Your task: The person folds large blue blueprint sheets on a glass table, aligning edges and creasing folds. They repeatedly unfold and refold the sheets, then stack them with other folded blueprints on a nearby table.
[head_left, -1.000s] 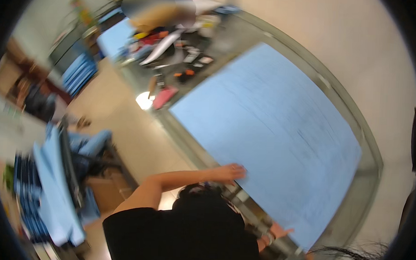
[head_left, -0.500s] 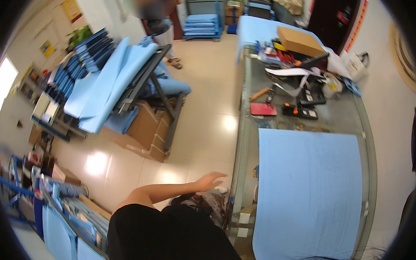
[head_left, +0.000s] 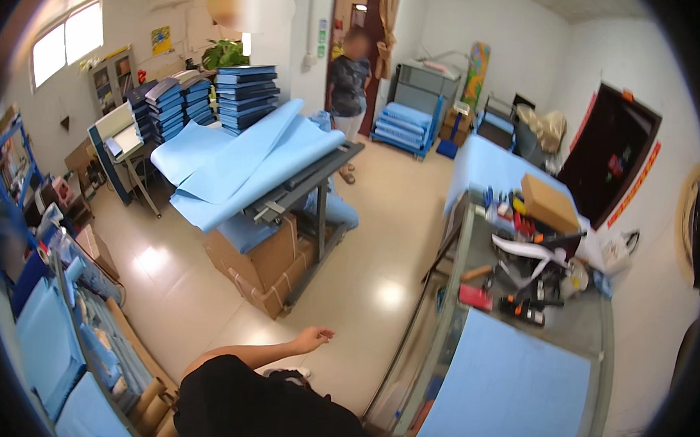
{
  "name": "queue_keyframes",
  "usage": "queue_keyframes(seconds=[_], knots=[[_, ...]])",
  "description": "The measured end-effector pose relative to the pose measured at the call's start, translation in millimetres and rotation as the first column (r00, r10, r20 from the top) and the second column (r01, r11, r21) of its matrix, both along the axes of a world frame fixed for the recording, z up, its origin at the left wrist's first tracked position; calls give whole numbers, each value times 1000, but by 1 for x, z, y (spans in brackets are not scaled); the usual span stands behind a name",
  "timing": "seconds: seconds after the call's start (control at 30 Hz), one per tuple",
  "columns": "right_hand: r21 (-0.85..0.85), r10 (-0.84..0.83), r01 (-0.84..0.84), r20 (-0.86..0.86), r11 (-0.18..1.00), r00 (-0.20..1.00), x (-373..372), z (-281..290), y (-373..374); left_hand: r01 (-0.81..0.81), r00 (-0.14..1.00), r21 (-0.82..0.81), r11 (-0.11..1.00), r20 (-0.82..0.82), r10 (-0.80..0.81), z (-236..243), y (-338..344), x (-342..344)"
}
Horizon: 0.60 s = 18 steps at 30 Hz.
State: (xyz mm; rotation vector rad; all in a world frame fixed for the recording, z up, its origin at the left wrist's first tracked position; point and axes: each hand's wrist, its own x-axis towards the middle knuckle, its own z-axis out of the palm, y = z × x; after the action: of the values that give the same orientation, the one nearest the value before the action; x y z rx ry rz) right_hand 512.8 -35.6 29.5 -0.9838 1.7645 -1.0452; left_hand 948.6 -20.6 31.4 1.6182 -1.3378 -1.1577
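My left hand (head_left: 312, 339) hangs over the tiled floor in front of my black-sleeved body. It is open and holds nothing, its fingers loosely stretched. To its right lies a large light-blue sheet (head_left: 510, 389) on the glass-topped table (head_left: 599, 331); the hand is apart from both. Beyond the hand stand strapped brown cardboard boxes (head_left: 258, 265) beneath a dark metal stand (head_left: 323, 202). Big light-blue sheets (head_left: 247, 163) lie folded over on top of that stand. My right hand is out of view.
A red flat case (head_left: 475, 297), black handheld devices (head_left: 524, 310), white strips (head_left: 530, 250) and a cardboard box (head_left: 550, 204) crowd the table's far part. Stacks of blue folders (head_left: 244, 97) stand behind the stand. Another person (head_left: 349, 86) stands at the doorway. Rolls and blue sheets (head_left: 48, 338) lie lower left.
My view has lifted and turned left, showing more of the far room. My left hand sits lower and further left in the picture, still holding nothing.
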Motion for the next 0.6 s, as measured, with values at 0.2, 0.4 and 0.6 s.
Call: queue_keyframes(seconds=[0.2,0.4,0.6], knots=[[113,255,-230,-334,967,907,106,27,-52,152,979,-173,973,-110,-173,7,-75,62],[291,360,-240,-492,926,793,175,35,-75,380,919,-215,899,-20,-393,29,-105,135],[445,472,-234,-558,865,683,205,38,-74,391,920,-16,920,-23,-391,-24,-63,246]])
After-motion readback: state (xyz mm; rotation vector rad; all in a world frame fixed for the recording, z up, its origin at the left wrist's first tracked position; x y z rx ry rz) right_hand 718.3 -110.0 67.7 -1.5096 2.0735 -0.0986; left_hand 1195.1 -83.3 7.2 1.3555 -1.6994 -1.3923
